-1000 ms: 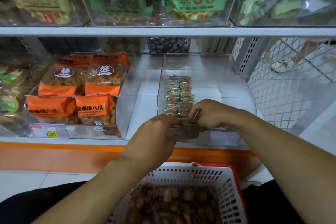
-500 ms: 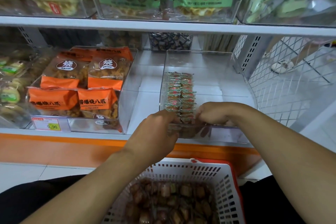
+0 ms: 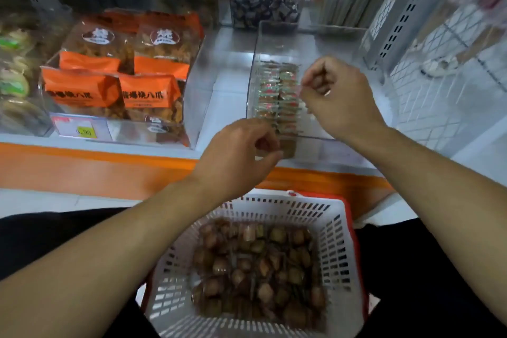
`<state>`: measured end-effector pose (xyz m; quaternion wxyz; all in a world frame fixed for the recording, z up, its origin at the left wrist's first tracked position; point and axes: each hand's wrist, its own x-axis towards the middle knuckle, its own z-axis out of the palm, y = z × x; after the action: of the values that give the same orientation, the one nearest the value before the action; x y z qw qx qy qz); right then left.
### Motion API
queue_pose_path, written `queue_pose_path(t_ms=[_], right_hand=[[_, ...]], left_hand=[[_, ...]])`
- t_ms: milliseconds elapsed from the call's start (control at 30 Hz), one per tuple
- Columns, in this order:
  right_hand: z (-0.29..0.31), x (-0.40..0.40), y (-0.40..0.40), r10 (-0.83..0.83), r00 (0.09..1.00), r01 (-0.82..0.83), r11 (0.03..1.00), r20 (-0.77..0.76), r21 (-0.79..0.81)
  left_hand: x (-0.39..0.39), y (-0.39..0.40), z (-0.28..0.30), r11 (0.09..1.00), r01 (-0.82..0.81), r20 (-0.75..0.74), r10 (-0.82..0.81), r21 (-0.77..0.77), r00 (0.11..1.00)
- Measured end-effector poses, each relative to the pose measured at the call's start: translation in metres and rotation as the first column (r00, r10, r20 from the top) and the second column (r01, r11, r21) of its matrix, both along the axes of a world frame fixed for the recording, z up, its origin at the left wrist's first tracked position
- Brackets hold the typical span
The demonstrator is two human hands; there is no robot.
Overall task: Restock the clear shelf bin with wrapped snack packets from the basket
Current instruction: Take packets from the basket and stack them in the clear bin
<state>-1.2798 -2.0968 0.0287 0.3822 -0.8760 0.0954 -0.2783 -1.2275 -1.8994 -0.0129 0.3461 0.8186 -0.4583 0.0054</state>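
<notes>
The clear bin (image 3: 323,44) is seen on the lower shelf (image 3: 219,63), right of centre, with two rows of wrapped packets (image 3: 277,96) stood on edge along its left wall. Compared with a half second ago, the view has been tipped downward: the upper shelf and its green bags are no longer seen, and more of the basket (image 3: 337,241) is shown.

The right hand (image 3: 337,99) has been raised from the front of the rows and is now held over the bin, just right of the packets, fingers curled inward; whether anything is pinched cannot be told. The left hand (image 3: 238,156) has been kept at the bin's front wall, its thumb and fingers drawn together near the frontmost packets; whether a packet is held cannot be told through the blur.

The white slotted basket, rimmed in red, is placed below the shelf between the person's knees and is filled with brownish wrapped snacks (image 3: 258,266).

Left of the bin, a second clear bin is stocked with orange bags (image 3: 115,68); a large "烧" is printed in a white emblem, and "八爪" can be read on the orange bands. On its price tag (image 3: 82,129), "9.90" is shown on yellow. Behind, a bin of dark wrapped sweets (image 3: 263,7) is seen.
</notes>
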Motion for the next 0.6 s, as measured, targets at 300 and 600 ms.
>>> queue_pose_path(t_ms=[300,600], right_hand=[[-0.218,-0.086,0.051,0.206,0.378,-0.522,0.853,-0.902,-0.024],[-0.334,-0.129,0.055,-0.056,0.228,-0.483,0.86,-0.972,-0.163]], left_hand=[[-0.054,0.053,-0.176,0.414,0.489,-0.521,-0.04,0.768,0.853],[-0.099,0.057,-0.286,0.695,0.432,-0.64,0.054,0.575,0.766]])
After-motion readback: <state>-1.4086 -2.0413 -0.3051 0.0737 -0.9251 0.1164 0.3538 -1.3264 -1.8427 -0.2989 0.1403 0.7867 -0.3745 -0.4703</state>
